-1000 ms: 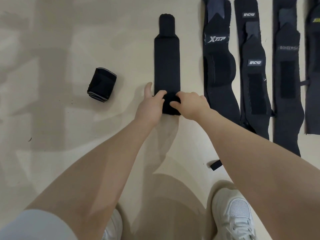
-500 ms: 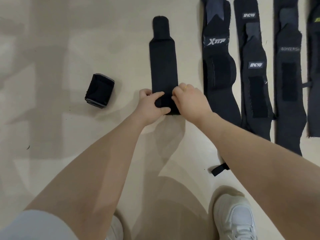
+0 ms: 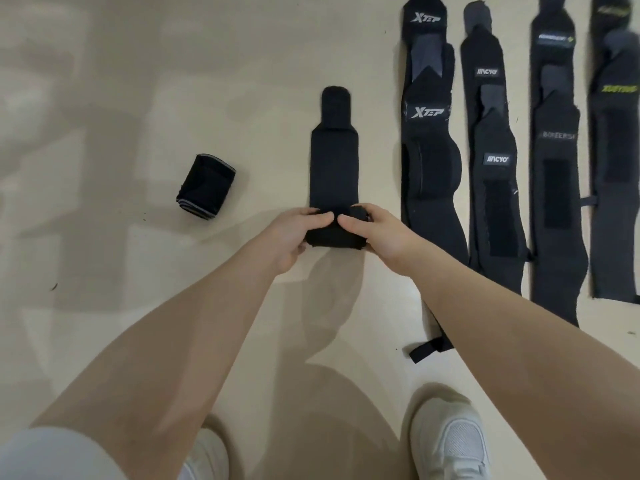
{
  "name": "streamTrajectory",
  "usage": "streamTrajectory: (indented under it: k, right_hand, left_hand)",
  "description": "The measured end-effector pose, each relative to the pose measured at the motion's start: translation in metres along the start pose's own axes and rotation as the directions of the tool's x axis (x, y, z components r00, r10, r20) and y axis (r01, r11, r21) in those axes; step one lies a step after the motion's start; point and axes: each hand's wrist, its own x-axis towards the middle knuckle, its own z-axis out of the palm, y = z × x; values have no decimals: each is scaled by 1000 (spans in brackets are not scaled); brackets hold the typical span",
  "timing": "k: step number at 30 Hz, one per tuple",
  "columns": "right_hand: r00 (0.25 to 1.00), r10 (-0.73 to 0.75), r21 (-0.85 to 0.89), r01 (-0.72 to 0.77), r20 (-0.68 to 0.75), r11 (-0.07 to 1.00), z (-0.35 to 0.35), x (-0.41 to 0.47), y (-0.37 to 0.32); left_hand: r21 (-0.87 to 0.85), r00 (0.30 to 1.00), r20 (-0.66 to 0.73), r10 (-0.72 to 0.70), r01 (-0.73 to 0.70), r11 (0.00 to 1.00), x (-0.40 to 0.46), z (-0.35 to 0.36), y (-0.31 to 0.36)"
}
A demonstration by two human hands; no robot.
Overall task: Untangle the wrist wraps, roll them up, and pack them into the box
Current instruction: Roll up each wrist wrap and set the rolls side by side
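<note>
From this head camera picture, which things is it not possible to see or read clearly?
- Box: nowhere in the head view.
- Plain black wrap: its rolled end is partly covered by the left hand and right hand.
- Rightmost wrap: cut by the right edge, its lettering blurred.
- Xtep wrap: lower end hidden behind the right forearm.

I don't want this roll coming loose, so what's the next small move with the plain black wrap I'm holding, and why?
Probably keep rolling it away from you, toward its narrow tab. The left hand and right hand grip only a short roll at the near end of the plain black wrap; most of it lies flat on the floor.
</note>
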Motion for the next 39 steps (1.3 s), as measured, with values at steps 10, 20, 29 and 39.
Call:
streamTrajectory:
  k: [10,20,29,39]
  right_hand:
    - [989,-110,266,133,-98,955,35,-68,-64]
    - [920,-358,408,393,-162,824,61,-174,-184]
    - [953,-277,208,297,-124,932,49,-189,-180]
    - [975,-220,260,218,-23,941,21,-196,-179]
  left_hand:
    - [-467,981,-46,188,-188,864,-82,17,40]
    - [-270,835,-37,549,-537,799,-210,12,147]
    - [-61,803,103,588,-585,809,-224,12,131]
    - [155,711,302,636,-694,703,-238,24,128]
